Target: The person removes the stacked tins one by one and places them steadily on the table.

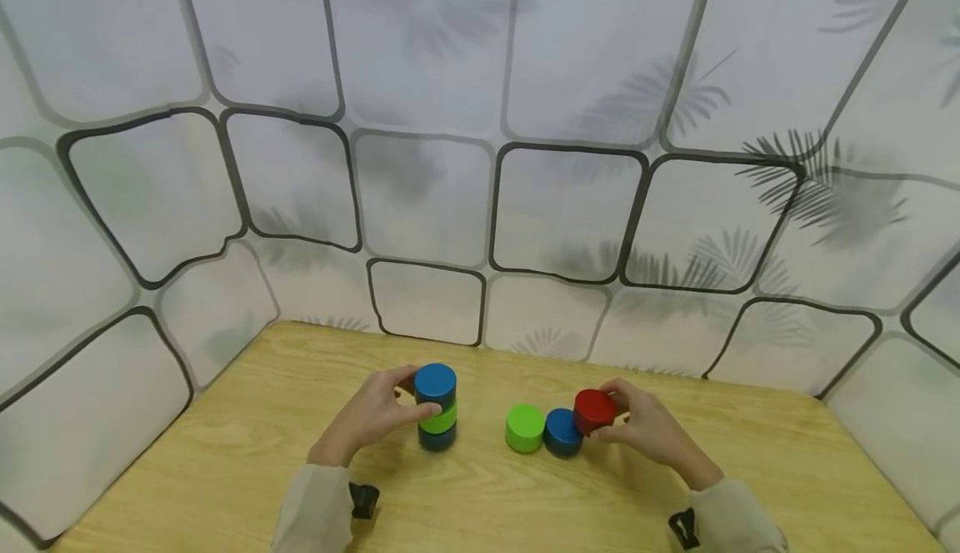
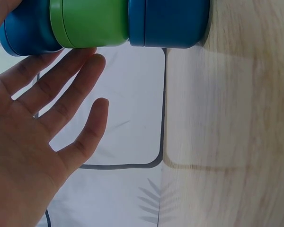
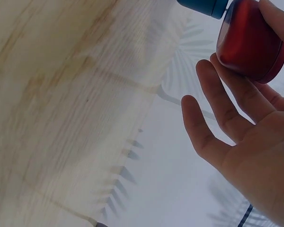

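Observation:
A stack of three small round lidded tins stands upright on the table in the head view: a blue tin [image 1: 435, 384] on top, a green tin [image 1: 438, 419] between, another blue tin [image 1: 437, 437] at the bottom. My left hand [image 1: 381, 411] holds the top blue tin between thumb and fingers, fingertips reaching the green one. With thumb and fingers, my right hand [image 1: 648, 424] pinches a red tin [image 3: 250, 40], raised off the table. Just left of it sits a loose blue tin [image 1: 563, 434], partly overlapped by the red one, with a loose green tin [image 1: 524, 429] close beside.
The wooden table [image 1: 480, 503] runs back to a pale wall covering [image 1: 427, 194] with dark rounded outlines and leaf shadows. It bends round on the left and right. Black clips [image 1: 364, 500] hang at both sleeve cuffs.

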`<state>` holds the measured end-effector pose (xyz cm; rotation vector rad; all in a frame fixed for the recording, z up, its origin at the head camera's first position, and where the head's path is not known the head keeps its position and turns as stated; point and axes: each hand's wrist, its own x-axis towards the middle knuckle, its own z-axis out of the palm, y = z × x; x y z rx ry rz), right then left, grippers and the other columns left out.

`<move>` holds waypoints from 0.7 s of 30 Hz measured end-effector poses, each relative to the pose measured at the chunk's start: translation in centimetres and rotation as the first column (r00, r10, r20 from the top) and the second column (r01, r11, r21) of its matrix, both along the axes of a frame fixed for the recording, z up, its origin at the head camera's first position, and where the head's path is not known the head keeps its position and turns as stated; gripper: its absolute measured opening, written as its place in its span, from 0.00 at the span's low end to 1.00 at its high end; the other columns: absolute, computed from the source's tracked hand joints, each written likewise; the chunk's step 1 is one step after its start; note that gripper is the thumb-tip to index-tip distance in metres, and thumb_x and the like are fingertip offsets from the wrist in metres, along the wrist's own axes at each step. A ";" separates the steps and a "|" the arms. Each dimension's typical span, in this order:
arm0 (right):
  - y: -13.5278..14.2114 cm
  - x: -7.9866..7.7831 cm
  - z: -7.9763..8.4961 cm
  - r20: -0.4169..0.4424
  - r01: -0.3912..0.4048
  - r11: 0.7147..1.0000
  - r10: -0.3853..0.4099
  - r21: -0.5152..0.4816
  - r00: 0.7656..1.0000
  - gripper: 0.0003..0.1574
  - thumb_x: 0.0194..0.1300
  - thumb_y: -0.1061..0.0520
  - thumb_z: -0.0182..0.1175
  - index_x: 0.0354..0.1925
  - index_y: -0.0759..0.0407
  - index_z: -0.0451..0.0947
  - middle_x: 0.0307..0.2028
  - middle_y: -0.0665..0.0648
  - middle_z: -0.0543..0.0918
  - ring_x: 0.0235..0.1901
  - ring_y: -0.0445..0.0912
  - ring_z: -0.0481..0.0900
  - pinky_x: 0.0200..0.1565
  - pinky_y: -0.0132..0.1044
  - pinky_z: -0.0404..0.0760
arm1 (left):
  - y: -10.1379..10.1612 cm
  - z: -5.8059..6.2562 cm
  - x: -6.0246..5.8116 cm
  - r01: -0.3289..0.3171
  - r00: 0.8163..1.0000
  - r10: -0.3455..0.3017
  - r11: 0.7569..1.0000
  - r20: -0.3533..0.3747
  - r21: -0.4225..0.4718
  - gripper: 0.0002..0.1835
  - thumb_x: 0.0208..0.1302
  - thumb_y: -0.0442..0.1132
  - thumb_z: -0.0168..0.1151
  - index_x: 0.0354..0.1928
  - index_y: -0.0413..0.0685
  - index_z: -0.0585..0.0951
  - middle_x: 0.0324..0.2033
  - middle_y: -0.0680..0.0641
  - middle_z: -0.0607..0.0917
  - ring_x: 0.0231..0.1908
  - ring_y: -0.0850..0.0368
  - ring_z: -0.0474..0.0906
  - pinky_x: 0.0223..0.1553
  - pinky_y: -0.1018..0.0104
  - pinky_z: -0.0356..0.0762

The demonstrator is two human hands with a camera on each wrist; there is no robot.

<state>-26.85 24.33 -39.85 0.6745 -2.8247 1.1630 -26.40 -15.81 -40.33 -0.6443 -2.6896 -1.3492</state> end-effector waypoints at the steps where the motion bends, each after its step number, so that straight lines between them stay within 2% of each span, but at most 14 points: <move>1: 0.0 -0.1 0.0 0.000 0.001 1.000 -0.001 0.000 1.000 0.34 0.53 0.56 0.78 0.53 0.69 0.75 0.38 0.54 0.85 0.39 0.49 0.81 0.41 0.48 0.78 | 0.0 0.1 0.0 0.001 1.000 -0.001 1.000 -0.002 0.000 0.27 0.64 0.48 0.72 0.59 0.38 0.81 0.39 0.53 0.84 0.42 0.57 0.78 0.46 0.48 0.77; 7: 0.0 -0.1 0.0 0.001 -0.013 1.000 0.013 0.004 1.000 0.32 0.53 0.58 0.78 0.51 0.68 0.75 0.39 0.56 0.86 0.40 0.50 0.82 0.41 0.46 0.78 | -0.1 0.2 0.0 0.011 1.000 -0.011 1.000 -0.009 0.001 0.26 0.64 0.48 0.72 0.58 0.38 0.81 0.39 0.54 0.84 0.42 0.57 0.78 0.46 0.49 0.78; 17: 0.4 0.1 -0.1 0.011 -0.058 0.998 0.058 -0.014 0.998 0.31 0.54 0.60 0.77 0.50 0.71 0.73 0.42 0.61 0.87 0.41 0.54 0.84 0.41 0.51 0.79 | -0.1 0.0 0.2 -0.005 1.000 0.005 1.000 0.007 -0.004 0.27 0.64 0.48 0.72 0.58 0.38 0.81 0.38 0.53 0.84 0.42 0.57 0.77 0.45 0.50 0.77; 21: 0.7 0.3 0.1 0.018 -0.053 0.999 0.053 -0.006 0.998 0.31 0.55 0.60 0.77 0.50 0.71 0.73 0.42 0.62 0.87 0.41 0.55 0.84 0.40 0.47 0.78 | 0.0 0.1 0.1 -0.004 1.000 0.004 1.000 0.003 -0.004 0.26 0.64 0.48 0.73 0.58 0.39 0.81 0.38 0.53 0.84 0.42 0.57 0.77 0.45 0.50 0.77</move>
